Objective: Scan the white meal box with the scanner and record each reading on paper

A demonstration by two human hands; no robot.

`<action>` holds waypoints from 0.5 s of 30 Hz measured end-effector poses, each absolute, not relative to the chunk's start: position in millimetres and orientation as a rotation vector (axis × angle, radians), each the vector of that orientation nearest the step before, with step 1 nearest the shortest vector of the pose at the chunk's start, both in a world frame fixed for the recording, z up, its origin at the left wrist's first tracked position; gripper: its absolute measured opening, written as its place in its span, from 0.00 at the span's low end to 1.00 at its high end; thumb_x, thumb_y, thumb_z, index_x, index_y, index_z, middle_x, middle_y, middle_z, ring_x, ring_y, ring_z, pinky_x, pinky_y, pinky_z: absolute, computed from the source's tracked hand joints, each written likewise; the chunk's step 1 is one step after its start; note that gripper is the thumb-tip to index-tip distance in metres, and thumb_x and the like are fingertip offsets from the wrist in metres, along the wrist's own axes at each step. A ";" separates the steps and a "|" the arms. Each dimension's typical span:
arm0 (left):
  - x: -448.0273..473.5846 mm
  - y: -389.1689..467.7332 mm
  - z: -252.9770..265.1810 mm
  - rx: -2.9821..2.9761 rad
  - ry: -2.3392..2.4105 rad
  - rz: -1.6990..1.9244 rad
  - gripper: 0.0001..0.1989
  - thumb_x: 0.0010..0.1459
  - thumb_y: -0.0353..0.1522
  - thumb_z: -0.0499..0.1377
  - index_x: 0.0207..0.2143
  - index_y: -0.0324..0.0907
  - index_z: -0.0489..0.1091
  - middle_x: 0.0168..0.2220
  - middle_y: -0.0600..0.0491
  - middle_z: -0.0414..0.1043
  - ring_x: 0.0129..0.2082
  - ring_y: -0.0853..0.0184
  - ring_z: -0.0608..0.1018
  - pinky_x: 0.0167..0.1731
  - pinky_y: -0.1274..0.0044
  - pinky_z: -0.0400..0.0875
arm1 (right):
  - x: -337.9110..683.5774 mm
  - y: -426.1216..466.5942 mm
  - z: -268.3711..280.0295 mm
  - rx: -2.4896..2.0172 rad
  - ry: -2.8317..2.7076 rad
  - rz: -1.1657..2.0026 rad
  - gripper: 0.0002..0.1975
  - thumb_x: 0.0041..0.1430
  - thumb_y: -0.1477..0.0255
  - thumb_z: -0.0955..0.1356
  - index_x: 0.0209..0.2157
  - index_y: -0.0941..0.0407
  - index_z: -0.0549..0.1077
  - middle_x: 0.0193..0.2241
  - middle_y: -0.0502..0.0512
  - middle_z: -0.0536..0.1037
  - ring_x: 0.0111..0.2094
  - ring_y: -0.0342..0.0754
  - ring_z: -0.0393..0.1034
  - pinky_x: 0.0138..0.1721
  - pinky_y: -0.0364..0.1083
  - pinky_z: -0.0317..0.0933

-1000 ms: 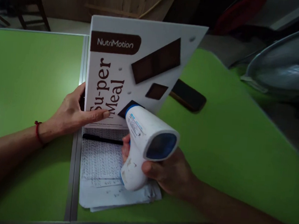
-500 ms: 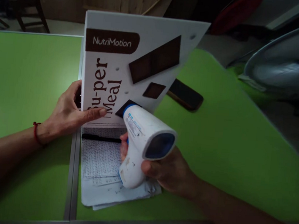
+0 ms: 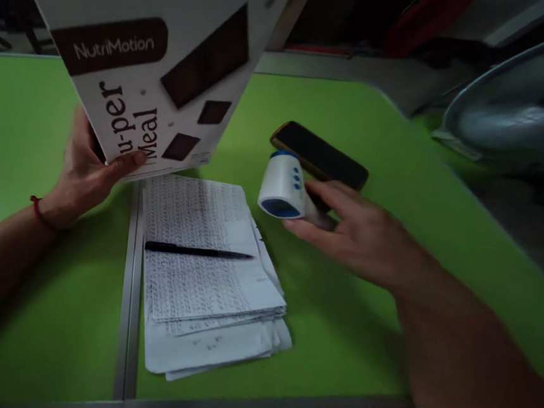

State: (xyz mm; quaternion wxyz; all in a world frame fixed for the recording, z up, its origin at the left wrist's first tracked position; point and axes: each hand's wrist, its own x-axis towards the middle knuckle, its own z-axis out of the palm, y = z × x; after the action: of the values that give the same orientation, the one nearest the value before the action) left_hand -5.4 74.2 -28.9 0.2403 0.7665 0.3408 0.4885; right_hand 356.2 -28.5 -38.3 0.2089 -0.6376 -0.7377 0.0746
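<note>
Head view: left hand (image 3: 82, 171) grips a white NutriMotion box (image 3: 133, 103) at its lower left corner, thumb flat on the printed front, the other fingers mostly hidden behind. Box is tilted, its top leaning out to the left; the pinch across the edge presumably steadies that lean while leaving most of the front uncovered. Whether the lower edge touches anything cannot be told.

Right hand (image 3: 350, 227) is closed loosely about the handle of a white-and-blue thermometer gun (image 3: 280, 186), over the right part of the desk (image 3: 345, 344). Gun lies turned on its side, blue buttons facing right; this sideways hold probably suits a low position near the surface. Contact with the desk: cannot tell. Just behind it, a dark oblong object (image 3: 336, 155) lies flat.

Handwritten sheets (image 3: 183, 285) are stacked near the front, a black pen (image 3: 196, 250) laid across them, perhaps as a light weight or simply within reach.

Surface: smooth, bright green, split by a metal seam (image 3: 127, 344) left of the papers. Room: dim; pale floor (image 3: 322, 67) beyond, a red object (image 3: 425, 24) at the back, a large round grey form (image 3: 522, 118), possibly a fan, at right.
</note>
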 end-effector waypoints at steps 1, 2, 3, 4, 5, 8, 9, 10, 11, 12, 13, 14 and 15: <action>-7.9 77.4 -28.3 2.106 0.940 1.321 0.28 0.54 0.48 0.72 0.49 0.43 0.68 0.53 0.46 0.75 0.53 0.53 0.78 0.48 0.54 0.80 | 362.3 -22.9 -37.6 -1.827 -2.080 0.194 0.25 0.57 0.64 0.70 0.55 0.58 0.76 0.43 0.64 0.79 0.37 0.57 0.77 0.32 0.54 0.73; -10.1 79.5 -27.3 2.110 0.937 1.302 0.28 0.53 0.48 0.72 0.49 0.43 0.68 0.54 0.46 0.75 0.53 0.54 0.78 0.48 0.54 0.80 | 367.1 -18.5 -37.3 -1.868 -2.102 0.203 0.23 0.57 0.65 0.70 0.53 0.58 0.76 0.41 0.64 0.79 0.37 0.56 0.76 0.32 0.53 0.72; -11.9 80.7 -25.9 2.113 0.930 1.285 0.28 0.53 0.48 0.72 0.48 0.43 0.68 0.54 0.47 0.75 0.53 0.55 0.78 0.48 0.54 0.80 | 371.0 -15.0 -37.6 -1.898 -2.113 0.225 0.22 0.57 0.65 0.70 0.52 0.58 0.77 0.40 0.64 0.78 0.36 0.56 0.75 0.33 0.53 0.71; -13.3 81.1 -24.2 2.120 0.928 1.266 0.28 0.54 0.48 0.72 0.47 0.42 0.68 0.55 0.47 0.75 0.53 0.55 0.78 0.49 0.54 0.80 | 374.4 -12.6 -38.7 -1.918 -2.134 0.223 0.20 0.57 0.65 0.70 0.51 0.57 0.77 0.39 0.63 0.78 0.35 0.55 0.74 0.33 0.53 0.70; -14.5 81.1 -22.2 2.133 0.934 1.241 0.27 0.54 0.48 0.72 0.47 0.42 0.68 0.55 0.47 0.74 0.52 0.55 0.78 0.49 0.54 0.80 | 377.4 -10.9 -40.5 -1.920 -2.155 0.210 0.19 0.57 0.66 0.70 0.49 0.57 0.78 0.38 0.63 0.77 0.35 0.55 0.74 0.33 0.52 0.70; -16.8 79.8 -16.2 2.183 0.950 1.197 0.26 0.55 0.46 0.72 0.47 0.41 0.68 0.54 0.48 0.75 0.52 0.56 0.78 0.49 0.55 0.80 | 385.3 -9.6 -47.8 -1.830 -2.230 0.066 0.19 0.58 0.68 0.70 0.50 0.58 0.77 0.38 0.65 0.77 0.36 0.56 0.73 0.35 0.54 0.70; -17.3 79.5 -14.5 2.203 0.939 1.183 0.26 0.56 0.46 0.72 0.48 0.40 0.68 0.54 0.47 0.75 0.51 0.56 0.78 0.49 0.55 0.80 | 386.8 -10.2 -49.6 -1.782 -2.266 -0.016 0.20 0.59 0.69 0.70 0.52 0.60 0.77 0.39 0.66 0.77 0.37 0.58 0.72 0.35 0.55 0.70; -17.5 79.3 -13.3 2.224 0.922 1.174 0.26 0.56 0.45 0.72 0.48 0.40 0.68 0.53 0.47 0.76 0.51 0.56 0.78 0.50 0.55 0.80 | 386.9 -11.5 -50.2 -1.726 -2.301 -0.108 0.21 0.58 0.69 0.70 0.53 0.61 0.76 0.40 0.68 0.78 0.38 0.59 0.73 0.36 0.56 0.70; -17.6 79.1 -12.4 2.244 0.909 1.169 0.26 0.57 0.44 0.71 0.49 0.39 0.68 0.52 0.47 0.76 0.51 0.56 0.78 0.50 0.56 0.80 | 385.2 -13.5 -49.4 -1.670 -2.313 -0.209 0.23 0.59 0.70 0.70 0.55 0.63 0.75 0.41 0.70 0.78 0.40 0.61 0.73 0.37 0.58 0.70; -17.5 79.1 -11.9 2.263 0.905 1.161 0.25 0.58 0.43 0.71 0.50 0.39 0.68 0.52 0.46 0.76 0.51 0.57 0.78 0.51 0.56 0.80 | 381.4 -16.2 -47.2 -1.610 -2.305 -0.302 0.24 0.59 0.70 0.71 0.56 0.64 0.75 0.43 0.73 0.77 0.42 0.63 0.73 0.38 0.60 0.71; -17.3 79.2 -11.8 2.277 0.910 1.147 0.25 0.59 0.43 0.70 0.50 0.38 0.68 0.53 0.46 0.76 0.52 0.57 0.78 0.52 0.56 0.79 | 375.3 -19.6 -43.6 -1.538 -2.280 -0.380 0.25 0.59 0.69 0.72 0.56 0.65 0.74 0.45 0.74 0.77 0.44 0.65 0.73 0.39 0.61 0.72; -17.1 79.4 -12.0 2.285 0.919 1.126 0.24 0.60 0.43 0.70 0.50 0.38 0.68 0.54 0.46 0.75 0.52 0.57 0.77 0.53 0.56 0.79 | 367.0 -23.5 -39.2 -1.466 -2.229 -0.421 0.24 0.60 0.70 0.72 0.57 0.64 0.74 0.47 0.74 0.76 0.45 0.64 0.74 0.40 0.61 0.72; -17.2 79.5 -12.2 2.288 0.927 1.099 0.24 0.60 0.44 0.70 0.49 0.38 0.68 0.54 0.46 0.75 0.53 0.57 0.77 0.53 0.57 0.79 | 357.0 -27.7 -34.5 -1.378 -2.222 -0.394 0.22 0.62 0.71 0.72 0.57 0.61 0.74 0.46 0.71 0.77 0.45 0.61 0.74 0.40 0.58 0.74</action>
State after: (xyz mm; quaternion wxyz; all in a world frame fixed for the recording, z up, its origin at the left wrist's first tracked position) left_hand -17.2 79.5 -12.2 0.2176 0.8264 0.3349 0.3970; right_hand 357.0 -27.7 -34.5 0.2463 -0.5052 -0.8144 -0.1444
